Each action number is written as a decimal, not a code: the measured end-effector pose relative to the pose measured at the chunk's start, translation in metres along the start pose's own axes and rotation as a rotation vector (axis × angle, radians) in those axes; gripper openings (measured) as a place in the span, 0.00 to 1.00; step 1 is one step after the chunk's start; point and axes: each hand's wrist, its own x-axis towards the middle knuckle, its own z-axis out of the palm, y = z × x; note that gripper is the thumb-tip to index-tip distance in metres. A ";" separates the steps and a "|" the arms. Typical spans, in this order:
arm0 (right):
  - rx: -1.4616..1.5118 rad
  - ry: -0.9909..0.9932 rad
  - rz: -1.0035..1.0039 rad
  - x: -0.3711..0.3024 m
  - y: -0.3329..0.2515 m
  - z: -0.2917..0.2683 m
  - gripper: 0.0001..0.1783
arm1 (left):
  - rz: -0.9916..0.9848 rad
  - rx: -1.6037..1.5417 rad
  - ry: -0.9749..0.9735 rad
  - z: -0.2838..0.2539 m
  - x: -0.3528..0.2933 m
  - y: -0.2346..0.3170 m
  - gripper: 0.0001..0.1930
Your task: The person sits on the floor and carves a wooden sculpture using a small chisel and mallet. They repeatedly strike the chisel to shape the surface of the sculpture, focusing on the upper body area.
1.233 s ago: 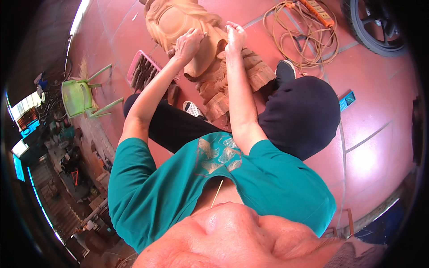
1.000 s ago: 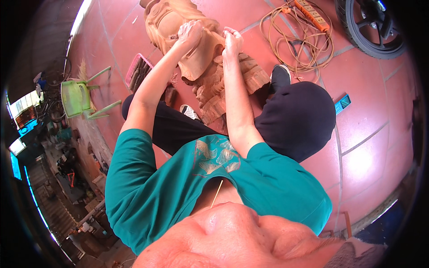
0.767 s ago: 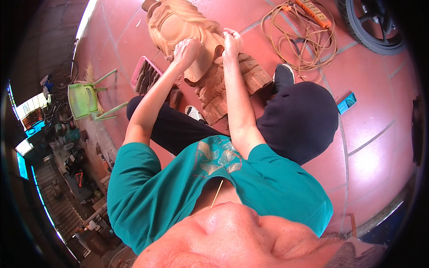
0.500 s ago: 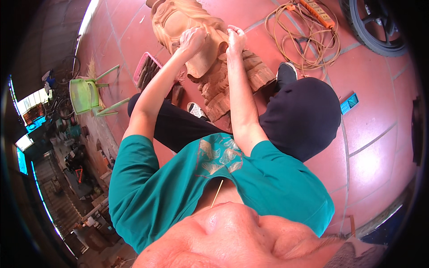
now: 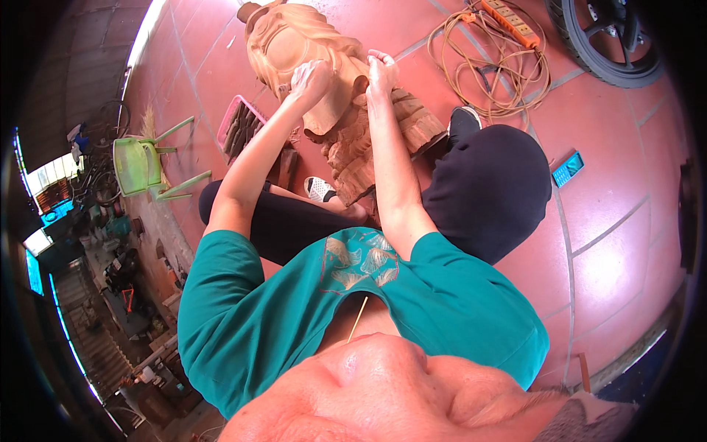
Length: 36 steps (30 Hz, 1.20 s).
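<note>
A carved wooden statue (image 5: 283,46) lies on the floor between my legs, its smooth pale folds at the far end. Its rough, darker base (image 5: 420,121) is nearest me. My left hand (image 5: 311,82) is closed in a fist against the left side of the carving; whatever it grips is hidden by the fingers. On the other side, my right hand (image 5: 381,72) rests at the statue's right edge with its fingers curled together. Anything inside them is too small or hidden to make out.
A pink basket (image 5: 241,121) of dark tools stands left of the statue, near a tipped green plastic chair (image 5: 138,163). To the right are a coiled cord (image 5: 442,66), an orange power strip (image 5: 509,22), a wheel (image 5: 611,48) and a blue phone (image 5: 568,169).
Both hands have come slightly toward me and to the left, still at the statue. The whole view has shifted a little, and more of my left foot shows.
</note>
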 end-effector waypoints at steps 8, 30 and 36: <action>0.007 0.022 -0.061 0.007 -0.002 0.001 0.09 | -0.080 0.029 0.023 -0.003 0.041 0.010 0.12; 0.050 0.008 0.044 0.002 -0.008 0.002 0.09 | 0.133 -0.164 0.143 -0.006 -0.020 0.020 0.07; 0.068 -0.003 0.026 0.005 -0.006 0.002 0.09 | 0.086 0.190 0.023 0.010 0.060 -0.003 0.09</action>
